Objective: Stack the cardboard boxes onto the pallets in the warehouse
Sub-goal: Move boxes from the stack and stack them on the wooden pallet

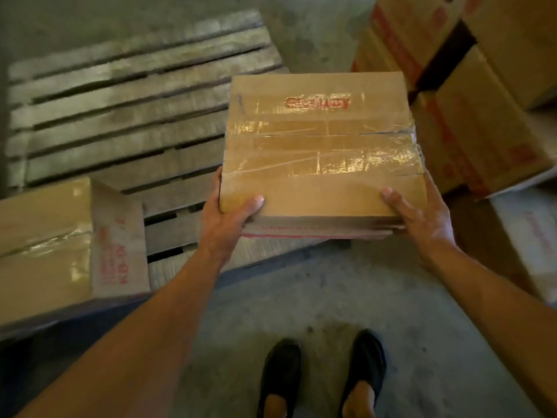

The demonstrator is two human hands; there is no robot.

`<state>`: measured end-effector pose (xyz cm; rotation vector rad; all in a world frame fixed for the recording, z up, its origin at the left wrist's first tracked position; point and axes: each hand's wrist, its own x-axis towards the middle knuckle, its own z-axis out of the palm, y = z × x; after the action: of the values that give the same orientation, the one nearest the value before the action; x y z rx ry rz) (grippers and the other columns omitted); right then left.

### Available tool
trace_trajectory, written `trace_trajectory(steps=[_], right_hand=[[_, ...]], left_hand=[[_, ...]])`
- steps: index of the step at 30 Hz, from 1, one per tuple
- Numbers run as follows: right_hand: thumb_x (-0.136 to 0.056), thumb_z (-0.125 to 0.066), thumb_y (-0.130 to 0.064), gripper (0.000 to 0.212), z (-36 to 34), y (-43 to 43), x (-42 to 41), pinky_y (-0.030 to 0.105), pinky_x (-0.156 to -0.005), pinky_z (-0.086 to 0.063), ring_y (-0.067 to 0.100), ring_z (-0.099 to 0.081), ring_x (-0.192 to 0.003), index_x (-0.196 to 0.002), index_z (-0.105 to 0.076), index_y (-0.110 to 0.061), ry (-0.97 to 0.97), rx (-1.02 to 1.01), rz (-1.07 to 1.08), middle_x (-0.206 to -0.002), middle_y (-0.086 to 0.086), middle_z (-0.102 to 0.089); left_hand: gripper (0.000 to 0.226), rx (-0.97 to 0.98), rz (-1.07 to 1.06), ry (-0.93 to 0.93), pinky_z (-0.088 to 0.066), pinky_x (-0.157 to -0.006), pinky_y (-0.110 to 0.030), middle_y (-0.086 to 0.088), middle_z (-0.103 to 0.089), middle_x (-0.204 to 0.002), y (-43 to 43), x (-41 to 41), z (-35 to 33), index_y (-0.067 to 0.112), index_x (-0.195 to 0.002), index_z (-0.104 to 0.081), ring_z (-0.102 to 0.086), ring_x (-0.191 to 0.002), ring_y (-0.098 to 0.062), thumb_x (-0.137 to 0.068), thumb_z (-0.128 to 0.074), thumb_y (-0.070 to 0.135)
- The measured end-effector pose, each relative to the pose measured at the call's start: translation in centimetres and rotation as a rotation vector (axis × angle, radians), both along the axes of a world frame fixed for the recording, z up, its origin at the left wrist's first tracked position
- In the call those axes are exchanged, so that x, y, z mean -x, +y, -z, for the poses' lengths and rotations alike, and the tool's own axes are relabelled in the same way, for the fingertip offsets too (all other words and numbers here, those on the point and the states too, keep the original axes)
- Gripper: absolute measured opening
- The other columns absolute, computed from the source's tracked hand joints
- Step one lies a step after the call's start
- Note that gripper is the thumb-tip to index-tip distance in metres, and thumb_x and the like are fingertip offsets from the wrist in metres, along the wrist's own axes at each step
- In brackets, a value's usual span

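Cardboard fills the middle of the view: a brown, square taped cardboard box with clear glossy tape across its top and smeared red print is carried in the air, seemingly over the near right corner of the grey slatted wooden pallet, whose bare boards spread toward ten o'clock. The left hand clamps the box's corner at seven o'clock, with the thumb flat on top and the fingers tucked beneath. The right hand grips the corner at five o'clock in the same way. A second cardboard box, brown with red lettering on its side, appears to sit on the pallet's near edge at eight o'clock. Red-printed stacked cartons crowd the two o'clock side, and black shoes stand on the concrete floor at six o'clock. The step in hand looks like setting this box down on the pallet. To do it well, lower it level toward nine o'clock and land the far edge first. Slide it snug against the second box so the sides line up and no gap is left. Draw the fingers out from beneath only as the weight settles, so that they are not pinched against the slats. The whole base should bear on boards, not hang past the pallet's edge.
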<state>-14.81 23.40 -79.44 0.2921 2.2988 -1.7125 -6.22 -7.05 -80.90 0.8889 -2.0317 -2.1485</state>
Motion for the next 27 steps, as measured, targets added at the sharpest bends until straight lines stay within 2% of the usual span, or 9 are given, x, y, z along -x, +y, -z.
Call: trace_trajectory(steps=[4,9,11,14,16,19,21,24,27], right_hand=[[-0.079,-0.075,-0.055,0.080,2.2,-4.5,-0.6,0.038,-0.104,-0.045,0.012,-0.053,-0.120,-0.149,-0.038,-0.045,-0.008,-0.032,-0.125,-0.132,-0.015,-0.053],[-0.068,-0.081,-0.067,0.072,5.0,-9.5,-2.7,0.053,-0.101,-0.052,0.016,-0.061,-0.120,-0.130,-0.044,-0.069,-0.068,-0.016,-0.209,-0.125,-0.024,-0.061],[-0.065,-0.082,-0.068,0.075,6.3,-11.3,-3.1,0.054,-0.099,-0.053,0.017,-0.061,-0.119,-0.130,-0.045,-0.066,-0.096,0.013,-0.225,-0.122,-0.024,-0.061],[-0.066,-0.083,-0.063,0.055,7.7,-14.3,-4.2,0.054,-0.097,-0.054,0.017,-0.062,-0.115,-0.104,-0.047,-0.081,-0.123,0.016,-0.239,-0.114,-0.026,-0.062],[-0.067,-0.083,-0.062,0.051,8.6,-15.9,-4.8,0.054,-0.097,-0.054,0.016,-0.062,-0.113,-0.089,-0.044,-0.086,-0.135,0.015,-0.256,-0.111,-0.028,-0.061],[-0.059,-0.080,-0.070,0.057,9.7,-18.1,-5.8,0.055,-0.098,-0.053,0.015,-0.060,-0.114,-0.102,-0.044,-0.080,-0.160,0.012,-0.262,-0.109,-0.032,-0.057],[-0.056,-0.078,-0.073,0.074,10.4,-19.3,-6.7,0.057,-0.099,-0.052,0.018,-0.057,-0.119,-0.121,-0.043,-0.070,-0.176,-0.002,-0.272,-0.111,-0.032,-0.055],[-0.050,-0.075,-0.079,0.098,11.7,-20.8,-8.1,0.059,-0.100,-0.050,0.023,-0.054,-0.125,-0.137,-0.036,-0.061,-0.207,-0.051,-0.258,-0.121,-0.019,-0.054],[-0.059,-0.075,-0.069,0.097,12.8,-22.6,-8.8,0.058,-0.102,-0.049,0.021,-0.051,-0.125,-0.146,-0.033,-0.055,-0.207,-0.113,-0.242,-0.129,-0.014,-0.049]], left_hand=[[0.077,-0.039,-0.098,0.026,-0.059,-0.088,-0.049,0.002,-0.062,-0.131,-3.4,-4.7,1.5,0.037,-0.145,-0.043,-0.066,-0.116,-0.021,-0.080,-0.083,0.023],[0.076,-0.053,-0.211,0.005,-0.059,-0.088,-0.053,0.000,-0.061,-0.135,-7.5,-9.6,3.2,0.035,-0.144,-0.045,-0.065,-0.119,-0.021,-0.079,-0.083,0.023],[0.075,-0.057,-0.236,0.007,-0.059,-0.087,-0.051,0.001,-0.062,-0.134,-8.9,-10.8,3.7,0.035,-0.143,-0.046,-0.064,-0.119,-0.021,-0.079,-0.081,0.022],[0.071,-0.070,-0.302,0.001,-0.059,-0.084,-0.049,0.004,-0.065,-0.129,-10.7,-12.5,4.9,0.036,-0.141,-0.049,-0.065,-0.117,-0.018,-0.079,-0.080,0.020],[0.071,-0.089,-0.326,-0.008,-0.059,-0.082,-0.049,0.007,-0.066,-0.127,-11.8,-13.5,5.8,0.036,-0.142,-0.048,-0.065,-0.117,-0.016,-0.080,-0.079,0.018],[0.075,-0.130,-0.358,-0.044,-0.057,-0.082,-0.049,0.008,-0.065,-0.129,-13.5,-14.7,7.0,0.039,-0.142,-0.047,-0.063,-0.120,-0.016,-0.077,-0.080,0.020],[0.073,-0.141,-0.359,-0.063,-0.057,-0.082,-0.047,0.009,-0.065,-0.128,-14.7,-15.5,8.1,0.040,-0.141,-0.047,-0.063,-0.119,-0.013,-0.079,-0.078,0.018],[0.067,-0.147,-0.330,-0.086,-0.056,-0.080,-0.039,0.012,-0.066,-0.126,-16.2,-16.6,9.6,0.041,-0.139,-0.049,-0.063,-0.118,-0.010,-0.084,-0.075,0.012],[0.065,-0.128,-0.327,-0.101,-0.055,-0.077,-0.029,0.016,-0.066,-0.123,-17.9,-17.0,10.6,0.043,-0.136,-0.051,-0.063,-0.115,-0.005,-0.084,-0.076,0.012]])
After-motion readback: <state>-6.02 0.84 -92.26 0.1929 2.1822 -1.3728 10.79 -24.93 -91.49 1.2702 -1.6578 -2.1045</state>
